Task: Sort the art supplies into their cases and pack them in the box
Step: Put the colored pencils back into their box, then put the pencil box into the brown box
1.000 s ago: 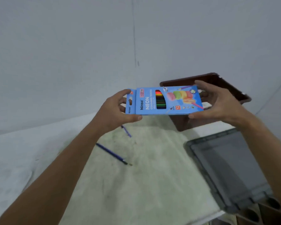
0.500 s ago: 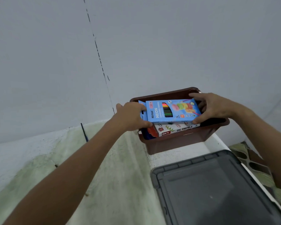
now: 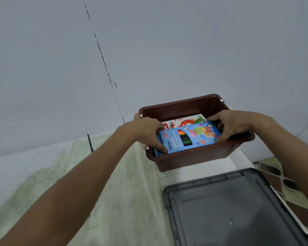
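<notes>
Oil-pastel case (image 3: pixel 183 122) — half-hidden under pencil case (image 3: pixel 188 139)

Inventory: one brown box (image 3: pixel 190 160); inside it, one blue coloured-pencil case (image 3: pixel 188 138) and one oil-pastel case (image 3: pixel 181 121); one grey lid (image 3: pixel 235 210), bench's near right corner; one loose blue pencil (image 3: pixel 90 143), bench's far edge; two hands

Plain grey wall (image 3: pixel 167 50), stained, perhaps concrete, counter (image 3: pixel 114 201)
</notes>
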Demonstrator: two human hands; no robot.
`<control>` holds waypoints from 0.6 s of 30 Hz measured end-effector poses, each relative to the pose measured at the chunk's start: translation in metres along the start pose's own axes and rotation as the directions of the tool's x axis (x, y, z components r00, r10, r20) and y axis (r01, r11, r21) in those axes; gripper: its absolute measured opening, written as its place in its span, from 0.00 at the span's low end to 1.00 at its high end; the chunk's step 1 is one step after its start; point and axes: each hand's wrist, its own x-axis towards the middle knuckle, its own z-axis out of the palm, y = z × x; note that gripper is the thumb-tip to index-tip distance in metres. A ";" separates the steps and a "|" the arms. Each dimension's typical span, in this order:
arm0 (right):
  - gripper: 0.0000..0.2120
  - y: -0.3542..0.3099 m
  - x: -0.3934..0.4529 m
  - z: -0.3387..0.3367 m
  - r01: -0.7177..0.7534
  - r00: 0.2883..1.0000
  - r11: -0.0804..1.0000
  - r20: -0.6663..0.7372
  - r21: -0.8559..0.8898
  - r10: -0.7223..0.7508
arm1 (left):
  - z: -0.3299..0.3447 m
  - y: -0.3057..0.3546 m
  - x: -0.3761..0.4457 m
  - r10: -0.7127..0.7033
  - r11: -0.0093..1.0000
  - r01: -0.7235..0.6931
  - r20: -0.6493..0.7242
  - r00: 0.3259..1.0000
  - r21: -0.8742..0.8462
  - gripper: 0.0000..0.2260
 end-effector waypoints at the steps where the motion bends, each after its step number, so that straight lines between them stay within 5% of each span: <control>1: 0.42 0.001 0.001 0.000 -0.003 1.000 1.000 0.007 -0.003 0.003 | 0.001 0.002 0.000 0.012 1.000 -0.012 0.008 1.000 -0.002 0.35; 6: 0.40 0.000 -0.001 -0.004 -0.029 0.999 0.998 0.015 -0.051 0.029 | 0.001 0.002 0.002 0.109 0.986 -0.105 0.021 0.994 -0.128 0.27; 11: 0.41 0.000 0.000 -0.003 -0.033 0.999 0.998 0.021 -0.060 0.034 | 0.008 0.002 0.006 0.020 0.994 -0.025 -0.049 0.999 -0.108 0.35; 18: 0.38 -0.002 -0.002 0.003 -0.018 1.000 1.000 -0.007 -0.023 0.018 | 0.014 -0.001 0.009 0.024 0.995 -0.027 -0.030 0.999 -0.094 0.32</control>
